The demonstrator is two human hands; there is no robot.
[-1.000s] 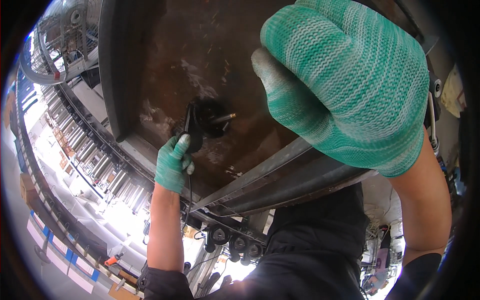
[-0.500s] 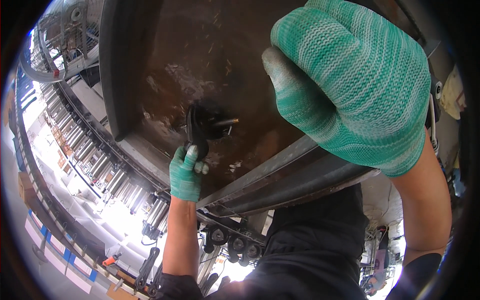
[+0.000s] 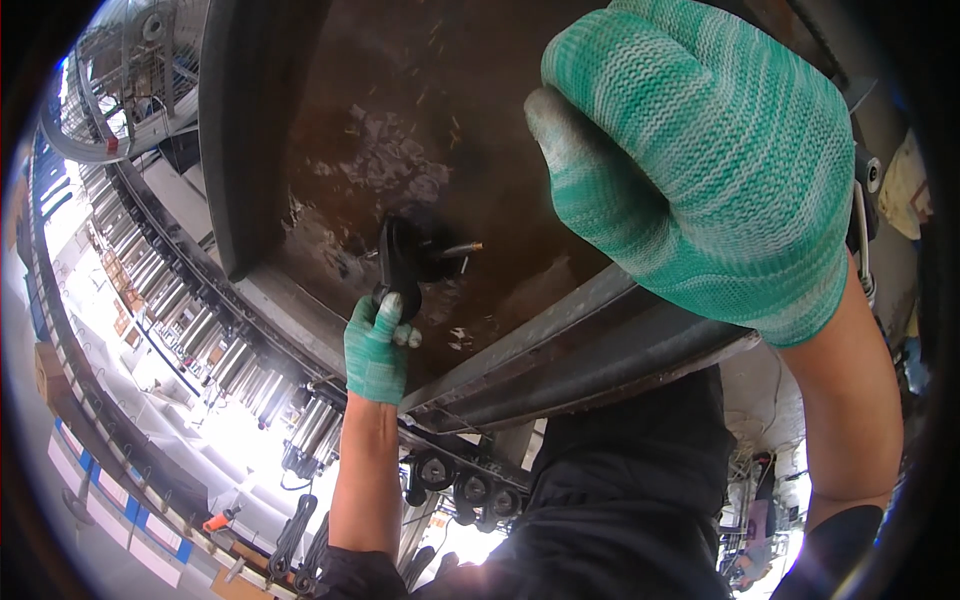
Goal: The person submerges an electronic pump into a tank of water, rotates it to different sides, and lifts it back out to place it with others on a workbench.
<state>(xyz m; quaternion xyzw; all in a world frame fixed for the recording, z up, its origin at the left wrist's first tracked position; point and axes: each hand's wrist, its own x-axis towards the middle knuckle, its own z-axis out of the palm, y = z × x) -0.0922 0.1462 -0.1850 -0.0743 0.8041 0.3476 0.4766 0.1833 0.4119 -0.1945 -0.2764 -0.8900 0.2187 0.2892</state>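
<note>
My left hand, in a green and white knitted glove, grips the lower end of a black curved part. A thin metal stub with a brass-coloured tip sticks out beside that part. Both are at the surface of the brown water in a dark tank, and how deep they reach cannot be made out. Close to the camera, over the tank's right side, my right hand is raised in a matching glove. Its fingers are curled closed; anything inside them is hidden.
The tank's near rim runs between the water and my body. Rows of shiny metal tubes stand to the left, with a wire-frame object behind them. Below hang several round black parts; an orange-handled tool lies at lower left.
My left hand and the black part have shifted slightly to the right. Ripples and reflections on the water above the part have changed shape. My right hand has hardly moved.
</note>
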